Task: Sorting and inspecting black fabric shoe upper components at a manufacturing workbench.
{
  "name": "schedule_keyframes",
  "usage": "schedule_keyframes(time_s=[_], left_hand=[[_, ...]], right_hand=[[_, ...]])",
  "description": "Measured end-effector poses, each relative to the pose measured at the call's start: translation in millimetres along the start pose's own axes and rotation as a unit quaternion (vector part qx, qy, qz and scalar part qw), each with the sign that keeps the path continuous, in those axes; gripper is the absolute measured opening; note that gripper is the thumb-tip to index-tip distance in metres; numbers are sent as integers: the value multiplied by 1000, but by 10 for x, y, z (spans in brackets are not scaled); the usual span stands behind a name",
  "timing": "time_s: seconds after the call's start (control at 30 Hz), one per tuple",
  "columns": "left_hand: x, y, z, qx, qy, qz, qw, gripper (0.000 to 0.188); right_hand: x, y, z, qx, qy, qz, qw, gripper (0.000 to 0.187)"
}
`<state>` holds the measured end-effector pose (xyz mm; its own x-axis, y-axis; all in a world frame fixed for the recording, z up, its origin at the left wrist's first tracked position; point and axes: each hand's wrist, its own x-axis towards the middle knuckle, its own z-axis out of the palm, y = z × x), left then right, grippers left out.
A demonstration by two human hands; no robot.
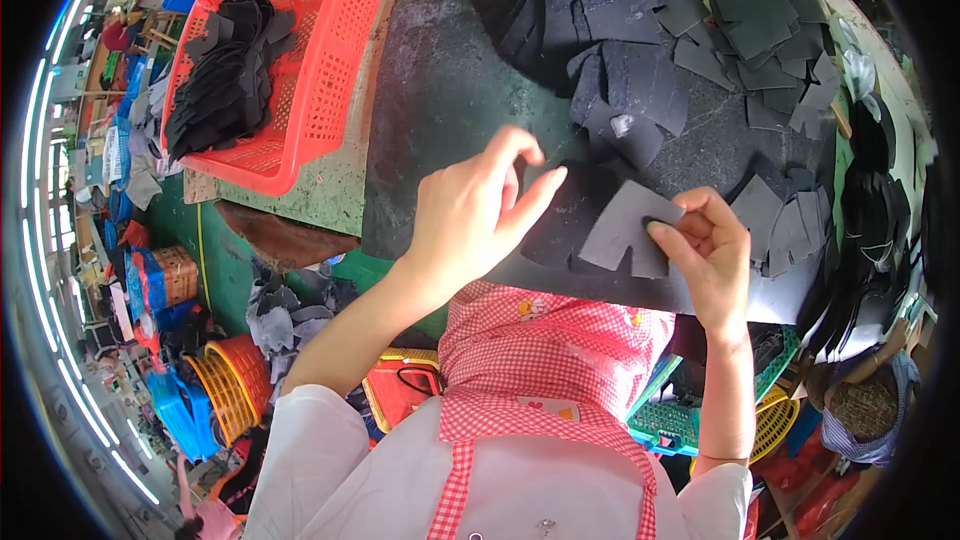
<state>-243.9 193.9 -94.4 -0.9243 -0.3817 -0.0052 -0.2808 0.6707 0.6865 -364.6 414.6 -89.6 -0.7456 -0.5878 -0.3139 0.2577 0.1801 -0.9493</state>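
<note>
My right hand (712, 255) pinches a grey notched cut piece (622, 228), like thin foam or leather sheet, between thumb and fingers near the board's front edge. To its left, my left hand (475, 202) is raised over the dark work board (430, 70). Its thumb and bent forefinger are apart, with nothing visible between them; the fingertips are slightly blurred. A black piece (560, 215) lies under the grey one, partly covered. Beyond my hands, a large heap of overlapping black cut pieces (560, 0) spreads across the board, and a small stack (630, 90) sits at its near end.
A red plastic basket (335, 60) holding black pieces stands at the left. More grey pieces (790, 225) lie to the right, with bundled black strips (870, 230) beyond them. An orange basket (240, 390) stands low left; a person (870, 410) is low right.
</note>
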Motion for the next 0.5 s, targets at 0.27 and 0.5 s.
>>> schedule_keyframes(time_s=[0.27,0.5], left_hand=[[-102,-41,-64,-216,-199,-106,950,23],[-84,-138,-1,-179,-208,-92,957,23]], right_hand=[[42,-11,168,-141,-100,128,977,14],[56,-23,266,-197,-92,134,967,18]])
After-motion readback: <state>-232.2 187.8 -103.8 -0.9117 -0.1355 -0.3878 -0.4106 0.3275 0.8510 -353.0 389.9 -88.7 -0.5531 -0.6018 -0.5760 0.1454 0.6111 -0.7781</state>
